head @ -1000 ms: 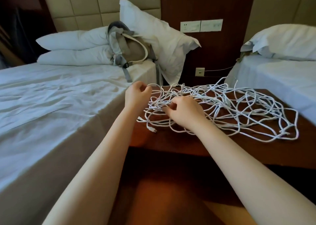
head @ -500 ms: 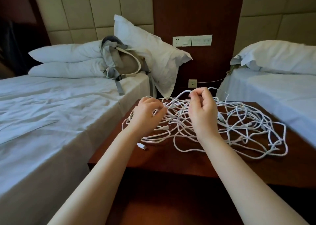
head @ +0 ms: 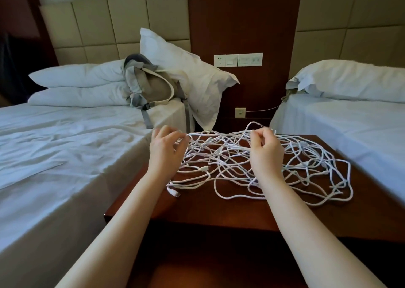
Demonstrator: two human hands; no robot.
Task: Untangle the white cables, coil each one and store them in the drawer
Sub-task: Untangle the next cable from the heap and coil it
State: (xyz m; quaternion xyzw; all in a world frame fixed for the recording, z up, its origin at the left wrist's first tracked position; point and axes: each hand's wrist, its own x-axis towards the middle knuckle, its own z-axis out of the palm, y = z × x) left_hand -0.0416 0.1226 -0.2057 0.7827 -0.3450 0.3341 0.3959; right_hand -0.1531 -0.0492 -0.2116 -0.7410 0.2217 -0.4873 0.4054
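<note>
Tangle of white cables (head: 203,169) lies on the nightstand (head: 219,209). Left hand (head: 164,154) pinches strands at the tangle's 10 o'clock edge. Right hand (head: 266,149) pinches a raised strand at 12 o'clock, and the rest spreads toward 4 o'clock.

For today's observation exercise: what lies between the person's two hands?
Head view: strands of the tangled white cables span from left hand to right hand, over the dark wooden bedside table.

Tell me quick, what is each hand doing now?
Left hand: pinching a strand of the cables.
Right hand: fingers curled, pinching the cables too.
</note>
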